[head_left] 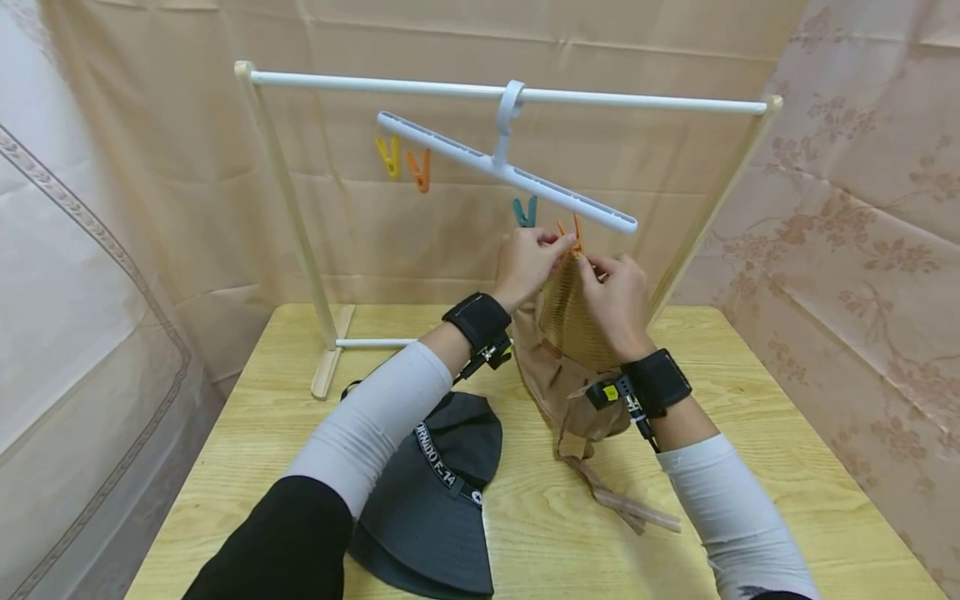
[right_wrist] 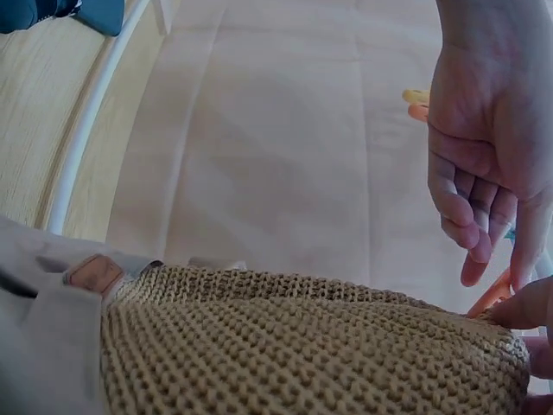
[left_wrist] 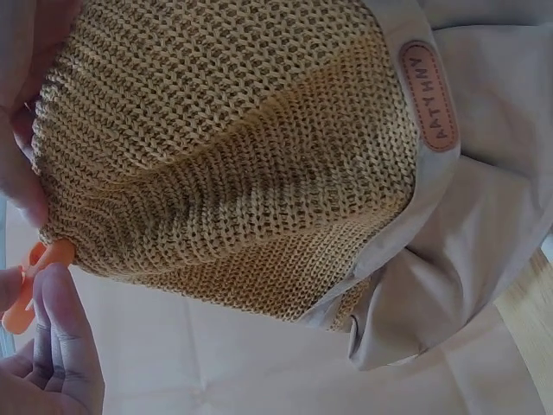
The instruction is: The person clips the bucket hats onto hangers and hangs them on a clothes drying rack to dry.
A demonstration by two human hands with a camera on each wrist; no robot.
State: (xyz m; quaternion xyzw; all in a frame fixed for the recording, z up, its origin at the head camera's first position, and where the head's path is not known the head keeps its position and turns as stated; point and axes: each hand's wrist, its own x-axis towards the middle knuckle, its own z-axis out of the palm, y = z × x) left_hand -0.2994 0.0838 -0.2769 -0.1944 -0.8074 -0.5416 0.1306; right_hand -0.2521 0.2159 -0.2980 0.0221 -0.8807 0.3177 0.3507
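Note:
A beige sun hat with a knitted tan crown (head_left: 570, 321) hangs below the right end of the white hanger (head_left: 450, 150). My left hand (head_left: 523, 260) pinches an orange clothespin (left_wrist: 34, 285) between thumb and fingers. Its jaws sit at the top edge of the knit. Just to the right, my right hand (head_left: 621, 304) pinches the crown's top edge beside the clothespin. In the left wrist view, a brown patch (left_wrist: 429, 97) marks the hat's fabric band. Ties (head_left: 618, 504) trail from the hat onto the table.
The hanger hooks over a white rod (head_left: 330, 81) and tilts down to the right. Teal (head_left: 525, 212), orange (head_left: 419, 171) and yellow (head_left: 388, 157) clothespins hang below it. On the wooden table (head_left: 255, 467) lies a dark cap (head_left: 420, 517), partly behind the left forearm.

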